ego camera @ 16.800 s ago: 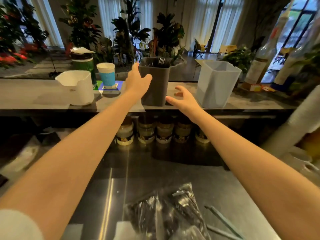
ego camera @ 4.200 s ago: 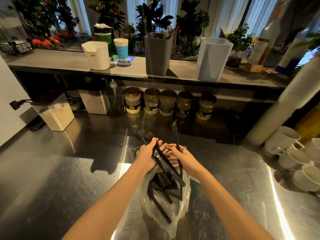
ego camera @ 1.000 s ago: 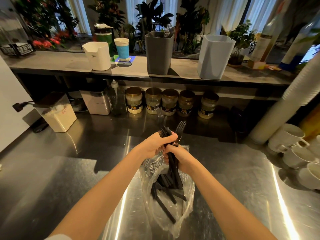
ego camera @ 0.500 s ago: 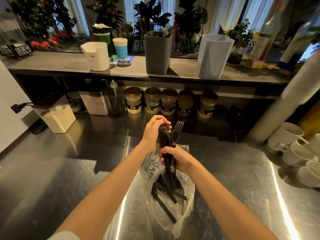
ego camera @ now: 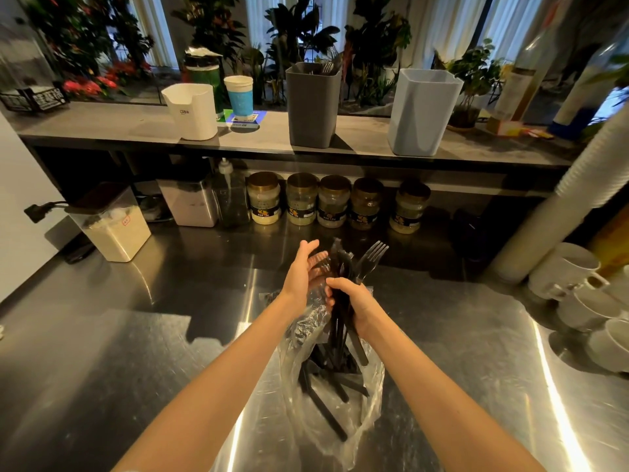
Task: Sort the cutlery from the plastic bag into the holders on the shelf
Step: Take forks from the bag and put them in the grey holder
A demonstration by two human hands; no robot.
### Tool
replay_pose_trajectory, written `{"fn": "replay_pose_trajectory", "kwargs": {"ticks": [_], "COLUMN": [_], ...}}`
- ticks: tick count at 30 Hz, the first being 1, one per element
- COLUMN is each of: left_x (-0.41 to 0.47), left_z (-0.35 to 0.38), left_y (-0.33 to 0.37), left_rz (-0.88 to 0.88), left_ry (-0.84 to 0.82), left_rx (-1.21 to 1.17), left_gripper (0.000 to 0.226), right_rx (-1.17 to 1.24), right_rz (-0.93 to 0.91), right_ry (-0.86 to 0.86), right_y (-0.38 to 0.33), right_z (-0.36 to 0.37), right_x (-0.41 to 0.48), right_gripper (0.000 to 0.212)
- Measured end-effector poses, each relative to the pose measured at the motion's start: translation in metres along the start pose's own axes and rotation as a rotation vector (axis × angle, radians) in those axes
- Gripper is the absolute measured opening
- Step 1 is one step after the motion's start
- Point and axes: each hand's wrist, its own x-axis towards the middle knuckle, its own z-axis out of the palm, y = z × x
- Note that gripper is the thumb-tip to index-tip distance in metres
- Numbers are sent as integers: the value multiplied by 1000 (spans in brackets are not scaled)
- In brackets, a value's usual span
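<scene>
Surface: steel counter (ego camera: 136, 335), with a shelf (ego camera: 102, 127) running behind and above it.
Holders: white holder (ego camera: 194, 112), dark grey holder (ego camera: 312, 107) with fork tips over its rim, and pale blue holder (ego camera: 420, 114). All stand upright on the shelf, apart.
Bag: clear plastic bag (ego camera: 340, 434) lies on the counter between the forearms, with loose black cutlery (ego camera: 326, 413) inside.
Right hand (ego camera: 357, 304): fingers curled round a bundle of black forks (ego camera: 371, 257). Tines up, handle ends down in the bag mouth.
Left hand (ego camera: 303, 274): fingers straight, flat along the bundle's left side, gripping nothing. Touching or just off, can't tell.
Under shelf: row of jars (ego camera: 335, 206).
Right edge: white mugs (ego camera: 571, 284).
</scene>
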Motion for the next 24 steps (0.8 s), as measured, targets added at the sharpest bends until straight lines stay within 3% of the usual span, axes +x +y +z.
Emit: {"fn": "replay_pose_trajectory", "kwargs": {"ticks": [3, 6, 8, 11, 16, 18, 21, 24], "left_x": [-12, -23, -24, -20, -18, -19, -23, -29], "left_z": [-4, -4, -2, -2, -2, -6, -11, -5], "left_y": [-18, -25, -27, -27, -15, -10, -14, -25], "left_rz": [-123, -177, -147, -48, 40, 36, -53, -228], "left_ry": [-2, -221, -343, -368, -377, -387, -412, -216], "left_rx": [33, 181, 352, 602, 690, 630, 326, -175], "left_gripper": [52, 37, 46, 71, 49, 38, 22, 40], "right_rx": [124, 189, 186, 144, 373, 496, 485, 391], "right_rz": [-52, -79, -102, -113, -75, -96, -156, -285], "right_ry": [97, 186, 224, 234, 174, 103, 102, 149], "right_y": [-6, -12, -16, -19, -25, -27, -28, -27], "right_z": [-4, -3, -1, 1, -2, -2, 2, 10], "right_x": [5, 8, 7, 4, 3, 3, 2, 2], "right_gripper": [7, 6, 7, 11, 5, 8, 13, 18]}}
